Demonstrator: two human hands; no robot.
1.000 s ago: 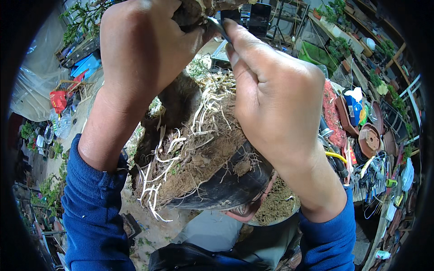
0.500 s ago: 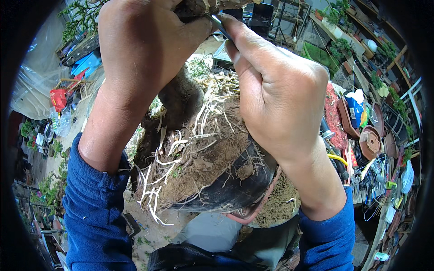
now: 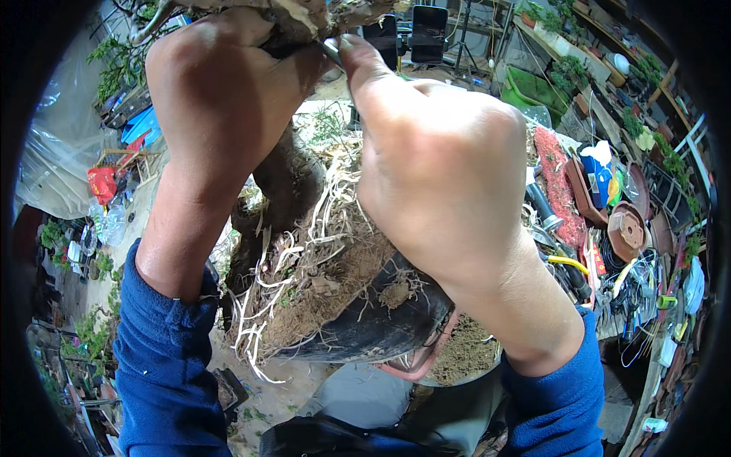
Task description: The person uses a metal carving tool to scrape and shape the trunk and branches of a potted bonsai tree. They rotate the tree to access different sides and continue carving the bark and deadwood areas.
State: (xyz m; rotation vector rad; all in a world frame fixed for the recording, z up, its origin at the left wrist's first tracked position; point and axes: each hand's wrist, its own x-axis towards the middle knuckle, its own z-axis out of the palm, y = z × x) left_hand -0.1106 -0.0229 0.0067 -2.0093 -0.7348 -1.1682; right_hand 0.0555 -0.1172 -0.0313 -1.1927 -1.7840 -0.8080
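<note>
Soil-caked and heavy, the root ball point(image 3: 335, 297) was the biggest thing in view, tilted on its side in a black plastic pot point(image 3: 373, 327) below both hands, with pale stringy roots point(image 3: 259, 305) spilling loose over its lower left edge. From it a thick dark trunk point(image 3: 285, 183) rose toward the top of the picture, where rough bark point(image 3: 304, 15) showed above the knuckles. The left hand point(image 3: 221, 99) was clenched around the upper trunk, and the whole plant seemed to hang from that grip; if it slackened, I judged the mass could swing or drop and shed more earth and roots. The right hand point(image 3: 442, 167) was closed with thumb and fingers pinching a thin metal tool point(image 3: 331, 52), its tip lying close against the left hand's fingers at the bark. That closeness looked the sharper risk: a slip on the hard bark could drive the point into the other hand, or gouge the wood. Whether the tool was a blade or a pick could not be told. Off to the right, a cluttered surface point(image 3: 655, 320) carried a small brown pot point(image 3: 628, 228), wires and hand tools, well apart from the plant. Loose crumbs of soil point(image 3: 468, 354) lay in a shallow dish just beneath the black pot.
</note>
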